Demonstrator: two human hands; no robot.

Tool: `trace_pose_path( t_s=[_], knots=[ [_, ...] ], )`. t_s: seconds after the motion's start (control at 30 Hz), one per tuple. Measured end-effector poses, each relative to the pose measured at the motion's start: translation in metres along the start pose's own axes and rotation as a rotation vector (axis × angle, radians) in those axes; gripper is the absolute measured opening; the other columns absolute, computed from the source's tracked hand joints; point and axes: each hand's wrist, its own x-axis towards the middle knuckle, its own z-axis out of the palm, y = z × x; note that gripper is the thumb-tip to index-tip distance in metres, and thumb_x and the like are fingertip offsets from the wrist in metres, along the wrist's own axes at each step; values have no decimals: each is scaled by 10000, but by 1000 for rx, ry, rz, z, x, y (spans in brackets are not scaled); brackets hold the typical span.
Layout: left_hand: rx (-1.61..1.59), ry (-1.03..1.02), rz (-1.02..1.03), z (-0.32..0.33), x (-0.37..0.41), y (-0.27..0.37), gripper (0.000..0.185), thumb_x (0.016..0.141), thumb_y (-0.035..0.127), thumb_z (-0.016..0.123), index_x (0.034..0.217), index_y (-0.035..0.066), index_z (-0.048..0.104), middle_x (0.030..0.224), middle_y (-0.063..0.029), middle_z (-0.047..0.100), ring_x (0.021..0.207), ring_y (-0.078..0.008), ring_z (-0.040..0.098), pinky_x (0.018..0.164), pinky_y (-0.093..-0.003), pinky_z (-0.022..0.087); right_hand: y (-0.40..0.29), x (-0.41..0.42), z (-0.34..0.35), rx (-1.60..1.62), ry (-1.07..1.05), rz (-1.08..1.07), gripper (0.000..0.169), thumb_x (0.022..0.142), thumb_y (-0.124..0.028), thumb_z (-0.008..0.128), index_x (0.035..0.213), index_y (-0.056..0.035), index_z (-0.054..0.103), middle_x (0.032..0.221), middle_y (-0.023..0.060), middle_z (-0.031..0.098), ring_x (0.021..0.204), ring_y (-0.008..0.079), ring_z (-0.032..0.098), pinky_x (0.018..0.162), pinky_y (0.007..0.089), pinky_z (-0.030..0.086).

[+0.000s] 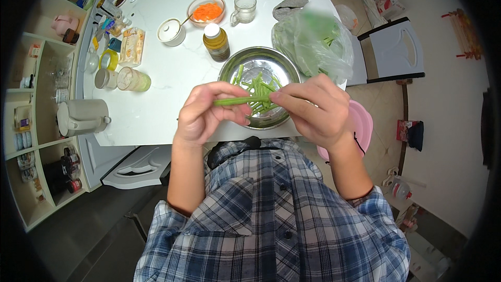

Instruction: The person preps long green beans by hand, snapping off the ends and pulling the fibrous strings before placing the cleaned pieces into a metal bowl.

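A green bean pod (242,100) spans the space between my hands, level above a steel bowl (231,59). My right hand (319,109) pinches the pod's right end between thumb and fingertips. Behind the pod's left part is my left hand (207,111), fingers curled but apart; none of them crosses in front of the pod, and whether one touches it from beneath is hidden. Cut green bean pieces (256,84) lie in the bowl, partly covered by my hands.
Right of the bowl lies a clear plastic bag (332,53) of greens. Beyond stand a brown-liquid bottle (216,43), a lidded white pot (171,33), shredded carrot (207,11) in a glass bowl, and a glass mug (244,9). A pink basin (362,125) sits low at the right.
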Motion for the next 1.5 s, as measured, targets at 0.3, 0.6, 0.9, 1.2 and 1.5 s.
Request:
trace_pose_path(
  t_s=[0.3, 0.6, 0.9, 1.2, 1.5],
  knots=[
    [627, 58, -309, 31, 7, 8, 166, 813, -31, 684, 977, -57, 671, 830, -111, 699, 742, -134, 656, 684, -246, 534, 6, 0, -6, 303, -149, 42, 322, 576, 7, 727, 887, -65, 682, 777, 38, 621, 681, 214, 553, 553, 305, 457],
    [718, 161, -237, 50, 4, 9, 141, 788, -34, 707, 928, -35, 689, 842, -89, 700, 768, -116, 651, 707, -242, 523, 3, -3, -10, 457, -176, 97, 257, 630, 7, 764, 875, -29, 694, 746, 79, 646, 616, 214, 569, 548, 299, 426],
    [974, 221, 82, 59, 0, 2, 170, 731, -28, 744, 896, -23, 703, 797, -86, 684, 752, -139, 639, 684, -245, 494, -7, -7, -12, 599, -272, 494, 107, 774, -60, 725, 872, -23, 700, 728, 66, 662, 597, 101, 572, 510, 233, 409],
    [1270, 219, 425, 62, -3, -3, 159, 681, -10, 736, 835, 7, 701, 717, -108, 650, 646, -227, 629, 588, -300, 482, -21, -19, 3, 1172, -145, 981, 103, 854, -42, 661, 898, 49, 681, 737, 31, 641, 647, 63, 562, 536, 178, 412],
    [1421, 143, 614, 60, 2, -4, 176, 644, -23, 718, 812, 23, 692, 715, -84, 646, 630, -231, 613, 563, -315, 482, -20, -23, 0, 1326, -189, 1260, 174, 845, -137, 676, 896, 29, 689, 680, 43, 607, 481, 22, 383, 420, 177, 250]
  ],
)
